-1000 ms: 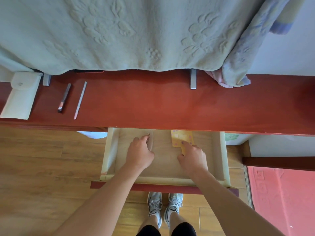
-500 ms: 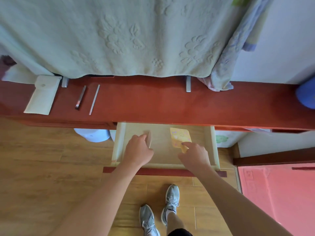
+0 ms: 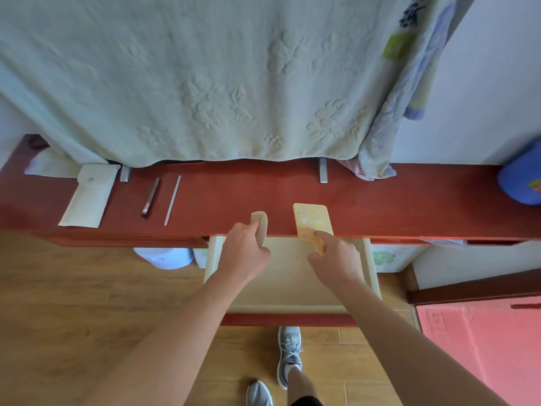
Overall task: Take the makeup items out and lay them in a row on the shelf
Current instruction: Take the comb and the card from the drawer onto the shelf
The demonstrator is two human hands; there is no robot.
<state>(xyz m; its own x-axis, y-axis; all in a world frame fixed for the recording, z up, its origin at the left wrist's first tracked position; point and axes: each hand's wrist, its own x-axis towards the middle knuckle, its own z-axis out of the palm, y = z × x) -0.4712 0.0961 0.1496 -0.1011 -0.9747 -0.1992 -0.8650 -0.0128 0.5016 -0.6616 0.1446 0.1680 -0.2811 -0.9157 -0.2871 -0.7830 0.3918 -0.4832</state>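
Makeup items: I count four, two lying on the red shelf (image 3: 409,200) and two in my hands at its front edge, centre of the frame.
Comb (image 3: 260,227): pale and upright in the picture, its top end over the shelf's front strip and its lower end inside my fist.
Yellow mirror (image 3: 312,221): a flat patterned piece with a short handle, which I take for a hand mirror. It sits just right of the comb, with most of it over the shelf.
Left hand (image 3: 244,256): my fingers are curled round the comb's lower end.
Right hand (image 3: 336,262): I pinch the mirror's handle, with my forefinger stretched along its face.
Laid out already: a dark pencil (image 3: 150,197) and a thin pale stick (image 3: 172,200) lie side by side at centre left. A white pouch (image 3: 89,197) lies further left, flap shut.
Drawer (image 3: 292,282): it is pulled open below the shelf, and what I can see of its bottom between my arms is bare wood. My hands hide part of it.
Progress: I judge the task to be past halfway, since two pieces are placed and two are out of the drawer but not let go.
Left to do: set the comb and the mirror down flat in line with the pencil and the stick. The gap between the stick and the comb is wide, so the row may need closing up.
Unclear: I cannot tell whether either piece touches the shelf yet, or whether the pouch holds more.
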